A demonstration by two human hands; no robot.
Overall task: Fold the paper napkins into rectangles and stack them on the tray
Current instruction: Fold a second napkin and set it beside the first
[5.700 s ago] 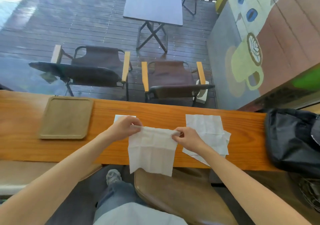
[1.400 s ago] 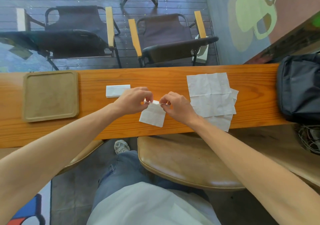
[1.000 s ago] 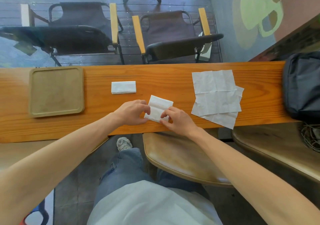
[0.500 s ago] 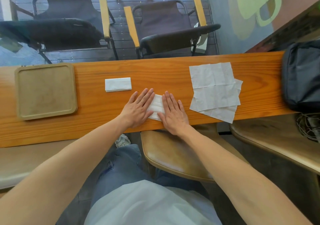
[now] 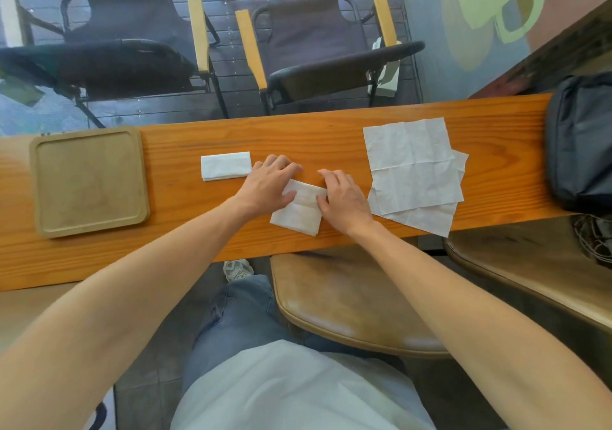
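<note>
Left hand (image 5: pixel 270 186) and right hand (image 5: pixel 342 199): both palm-down on the wooden counter (image 5: pixel 185 247), fingers loosely curled, fingertips pinning the far corners of one partly folded napkin (image 5: pixel 298 212). Neither hand is clenched; whether the fingers pinch an edge or only press it, cannot tell. This napkin lies tilted, near the counter's near edge, between the two hands.

Napkin count:
- 1 under the hands, in progress.
- 1 finished folded rectangle (image 5: pixel 226 166), flat on the counter just left of the left hand, not touching it.
- Unfolded napkin pile (image 5: pixel 410 164) right of the right hand; at least 2 sheets, possibly 3, edges offset. Exact number cannot be told.

Container: 1 square tan tray (image 5: pixel 89 182) at the left end of the counter, well apart from the folded rectangle. It holds no napkins.

1 dark bag (image 5: pixel 579 144) on the counter's right end.
</note>
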